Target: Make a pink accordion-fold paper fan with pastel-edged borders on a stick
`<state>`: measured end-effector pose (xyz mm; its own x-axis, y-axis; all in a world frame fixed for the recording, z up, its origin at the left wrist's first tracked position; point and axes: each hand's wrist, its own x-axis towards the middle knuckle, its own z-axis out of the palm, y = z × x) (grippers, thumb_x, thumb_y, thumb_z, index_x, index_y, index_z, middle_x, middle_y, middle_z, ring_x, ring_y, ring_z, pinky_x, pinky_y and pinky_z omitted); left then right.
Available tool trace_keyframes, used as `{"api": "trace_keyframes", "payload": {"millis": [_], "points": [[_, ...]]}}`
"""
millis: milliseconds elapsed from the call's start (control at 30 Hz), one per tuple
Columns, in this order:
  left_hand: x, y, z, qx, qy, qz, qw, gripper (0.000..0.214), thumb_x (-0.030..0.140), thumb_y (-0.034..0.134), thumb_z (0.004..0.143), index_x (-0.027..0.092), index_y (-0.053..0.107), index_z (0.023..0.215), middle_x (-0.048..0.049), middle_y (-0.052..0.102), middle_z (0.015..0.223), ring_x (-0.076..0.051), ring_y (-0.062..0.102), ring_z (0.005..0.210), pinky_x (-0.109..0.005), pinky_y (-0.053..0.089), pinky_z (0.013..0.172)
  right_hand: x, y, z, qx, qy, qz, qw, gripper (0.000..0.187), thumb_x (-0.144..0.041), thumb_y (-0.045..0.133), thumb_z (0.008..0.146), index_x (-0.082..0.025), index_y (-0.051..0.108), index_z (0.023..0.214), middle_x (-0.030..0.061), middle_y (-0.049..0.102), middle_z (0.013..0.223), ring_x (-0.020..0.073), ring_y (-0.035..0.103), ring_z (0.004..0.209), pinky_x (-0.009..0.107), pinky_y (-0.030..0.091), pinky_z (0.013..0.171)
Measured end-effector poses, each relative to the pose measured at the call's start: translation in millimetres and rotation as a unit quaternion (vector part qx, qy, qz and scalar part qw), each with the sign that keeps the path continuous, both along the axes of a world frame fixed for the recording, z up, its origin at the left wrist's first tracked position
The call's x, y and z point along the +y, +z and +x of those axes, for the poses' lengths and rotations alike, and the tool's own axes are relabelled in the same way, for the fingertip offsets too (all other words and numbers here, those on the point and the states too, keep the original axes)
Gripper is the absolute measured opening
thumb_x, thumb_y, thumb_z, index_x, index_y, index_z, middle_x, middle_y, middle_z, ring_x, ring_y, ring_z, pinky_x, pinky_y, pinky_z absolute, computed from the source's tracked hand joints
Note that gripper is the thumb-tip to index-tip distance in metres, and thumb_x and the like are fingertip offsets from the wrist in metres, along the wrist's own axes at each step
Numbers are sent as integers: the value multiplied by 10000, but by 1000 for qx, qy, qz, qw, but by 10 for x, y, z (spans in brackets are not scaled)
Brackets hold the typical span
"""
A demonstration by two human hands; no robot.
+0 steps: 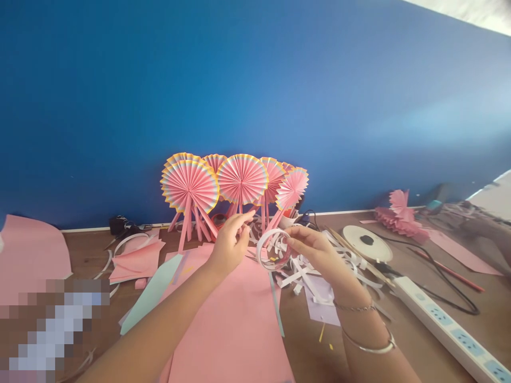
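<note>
My right hand (pixel 313 247) pinches a roll of white tape (pixel 260 250) by its right side, above the sheets. To the left of the roll, my left hand (pixel 232 240) is raised with its fingers drawn together; whatever may be between them is too small to make out. Under both hands lies a stack of pink paper (pixel 235 314), with a pale green sheet (pixel 149 295) showing at its left side. Behind the hands stand several pleated pink paper fans (pixel 242 181) with yellow edges and pink paper handles, leaning near the blue wall.
White paper strips (pixel 305 274) lie heaped right of the stack. Farther right are a round white lid (pixel 367 243), a power strip (pixel 443 319) with a black cable, a red pencil-like stick (pixel 451 271) and folded pink paper (pixel 401 218). Pink scraps (pixel 138 260) lie on the left.
</note>
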<state>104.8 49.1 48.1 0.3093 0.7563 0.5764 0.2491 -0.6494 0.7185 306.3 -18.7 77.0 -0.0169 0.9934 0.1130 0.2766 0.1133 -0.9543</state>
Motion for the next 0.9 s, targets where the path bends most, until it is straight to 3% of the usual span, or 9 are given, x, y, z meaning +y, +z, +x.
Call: {"api": "trace_keyframes", "payload": {"millis": [167, 333, 433, 500, 600, 667, 767, 900], "points": [[-221, 80, -173, 41, -82, 80, 993, 330, 160, 466, 901, 238, 596, 1194, -52, 656, 1031, -196, 545, 968, -361, 378, 895, 32, -29, -46, 9, 1, -35, 999, 282, -453, 639, 795, -178, 657, 855, 4, 629, 717, 106, 528, 586, 235, 444, 576], [-281, 27, -216, 50, -57, 87, 993, 232, 160, 517, 884, 251, 651, 1050, -21, 691, 939, -193, 567, 894, -373, 356, 870, 3, -10, -106, 24, 12, -69, 997, 288, -461, 654, 773, -175, 653, 807, -5, 601, 662, 105, 516, 538, 241, 434, 532], [-298, -2, -219, 8, -49, 20, 999, 113, 176, 553, 856, 236, 645, 886, -21, 690, 927, -201, 588, 920, -366, 375, 886, -7, -8, -142, 32, 20, -93, 995, 292, -464, 662, 760, -173, 653, 786, 1, 610, 663, 110, 524, 523, 248, 431, 509], [-319, 0, -216, -41, -67, -70, 994, 71, 216, 535, 870, 224, 601, 844, -38, 681, 985, -206, 605, 964, -356, 406, 881, -1, -18, -168, 37, 22, -97, 994, 289, -457, 662, 761, -168, 653, 757, -5, 597, 635, 106, 524, 515, 243, 432, 505], [-347, 31, -217, -147, -110, -229, 956, 117, 326, 488, 902, 224, 490, 847, -52, 677, 1027, -198, 665, 891, -351, 462, 830, 18, -67, -191, 46, 21, -87, 995, 295, -446, 615, 804, -170, 670, 890, -2, 613, 649, 117, 569, 553, 250, 474, 553], [-351, 61, -234, -216, -104, -301, 923, 173, 382, 500, 890, 230, 435, 842, -25, 693, 919, -183, 693, 774, -346, 487, 785, 25, -126, -186, 27, 10, -77, 997, 341, -431, 572, 837, -187, 633, 1067, 23, 662, 765, 135, 619, 622, 268, 509, 606], [-337, 93, -291, -289, -65, -352, 888, 238, 417, 575, 830, 229, 430, 825, 31, 673, 753, -176, 699, 697, -333, 502, 750, 13, -229, -169, -90, 45, -88, 991, 293, -356, 519, 868, -199, 613, 1096, 49, 688, 913, 142, 651, 686, 249, 522, 599], [-331, 75, -385, -339, -31, -388, 856, 327, 423, 688, 716, 216, 449, 801, 46, 654, 746, -176, 701, 684, -316, 505, 726, -24, -354, -169, -305, 168, -98, 932, 202, -185, 497, 836, -221, 674, 925, 0, 710, 774, 108, 630, 597, 179, 466, 462]]}}
